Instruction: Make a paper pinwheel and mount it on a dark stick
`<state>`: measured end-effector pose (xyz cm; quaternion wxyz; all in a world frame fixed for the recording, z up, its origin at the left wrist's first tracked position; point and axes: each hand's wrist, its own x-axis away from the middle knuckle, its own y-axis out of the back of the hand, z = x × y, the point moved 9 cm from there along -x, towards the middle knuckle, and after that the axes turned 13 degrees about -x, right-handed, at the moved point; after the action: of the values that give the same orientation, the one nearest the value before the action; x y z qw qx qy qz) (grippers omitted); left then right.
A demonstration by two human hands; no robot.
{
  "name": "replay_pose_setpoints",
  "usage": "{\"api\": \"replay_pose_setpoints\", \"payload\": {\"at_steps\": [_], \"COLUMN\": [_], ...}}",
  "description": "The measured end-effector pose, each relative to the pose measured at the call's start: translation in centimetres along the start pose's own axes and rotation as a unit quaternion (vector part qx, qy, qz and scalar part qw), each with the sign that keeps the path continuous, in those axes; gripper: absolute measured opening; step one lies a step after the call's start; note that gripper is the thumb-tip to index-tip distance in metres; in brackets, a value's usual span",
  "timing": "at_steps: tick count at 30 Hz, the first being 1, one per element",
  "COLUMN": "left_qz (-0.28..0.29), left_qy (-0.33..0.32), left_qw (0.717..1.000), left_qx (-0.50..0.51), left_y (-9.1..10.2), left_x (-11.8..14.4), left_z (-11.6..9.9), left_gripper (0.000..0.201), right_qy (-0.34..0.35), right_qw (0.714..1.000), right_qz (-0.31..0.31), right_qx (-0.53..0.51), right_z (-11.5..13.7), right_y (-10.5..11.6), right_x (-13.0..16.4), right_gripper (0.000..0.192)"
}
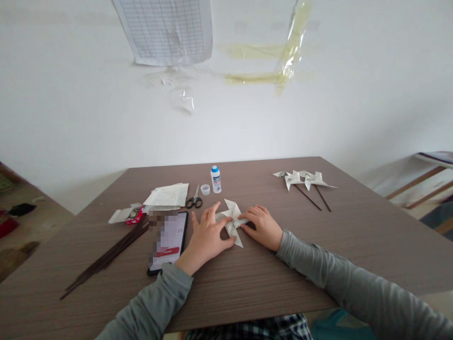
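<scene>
Paper pinwheel (pixel 232 221) lies flat on the tabletop (pixel 354 226), just right of the phone (pixel 169 241). Left hand (pixel 207 236) and right hand (pixel 262 226) press it with fingers spread; it looks light, flimsy, best pinched at folded edges.

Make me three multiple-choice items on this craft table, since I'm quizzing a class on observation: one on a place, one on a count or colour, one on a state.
1. Where do the scissors lie?
A. left of the glue bottle
B. on the phone
C. beside the finished pinwheels

2. How many finished pinwheels on sticks lie at far right?
A. two
B. four
C. none

3. What are the hands doing?
A. both press the folded paper
B. both rest idle
C. one lifts the scissors

Answers: 1 A, the scissors sit just left of the bottle; 2 A, two sticks show; 3 A, left hand and right hand touch the paper.
</scene>
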<state>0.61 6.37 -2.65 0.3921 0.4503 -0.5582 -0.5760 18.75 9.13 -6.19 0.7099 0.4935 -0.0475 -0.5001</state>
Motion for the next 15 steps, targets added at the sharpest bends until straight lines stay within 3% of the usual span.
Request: {"api": "replay_pose_setpoints", "payload": {"at_steps": [15], "left_qz": [0.012], "left_qy": [-0.011], "left_qw": [1.0], "left_qx": [-0.004], "left_y": [0.05], "left_x": [-0.01], "left_z": [-0.08], "left_gripper": [0.05], "right_qy": [-0.002], "right_qw": [1.0], "right_qz": [0.008], "right_qx": [0.002], "right_z": [0.17], "right_y": [0.08], "right_x": [-0.08], "right_gripper": [0.025]}}
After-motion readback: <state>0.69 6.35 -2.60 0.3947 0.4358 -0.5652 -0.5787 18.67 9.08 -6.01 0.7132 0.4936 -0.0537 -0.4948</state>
